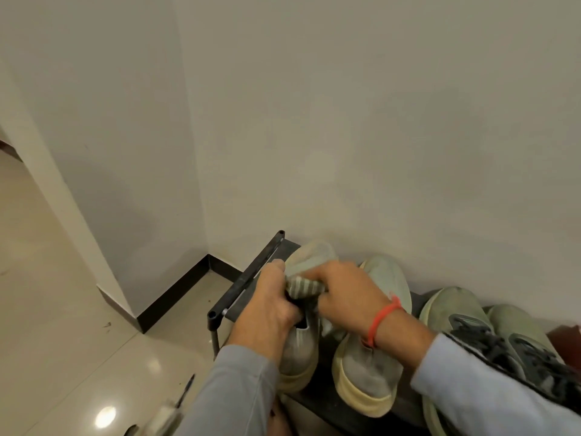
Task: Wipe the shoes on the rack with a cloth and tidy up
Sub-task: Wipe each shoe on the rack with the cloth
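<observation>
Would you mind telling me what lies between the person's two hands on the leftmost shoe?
In the head view, the striped cloth lies bunched between left hand and right hand.

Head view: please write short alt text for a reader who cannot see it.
Two hands work on the leftmost shoe on a black rack: the left hand holds the shoe, the right hand grips a striped cloth. More pale shoes stand alongside, against a wall.
</observation>
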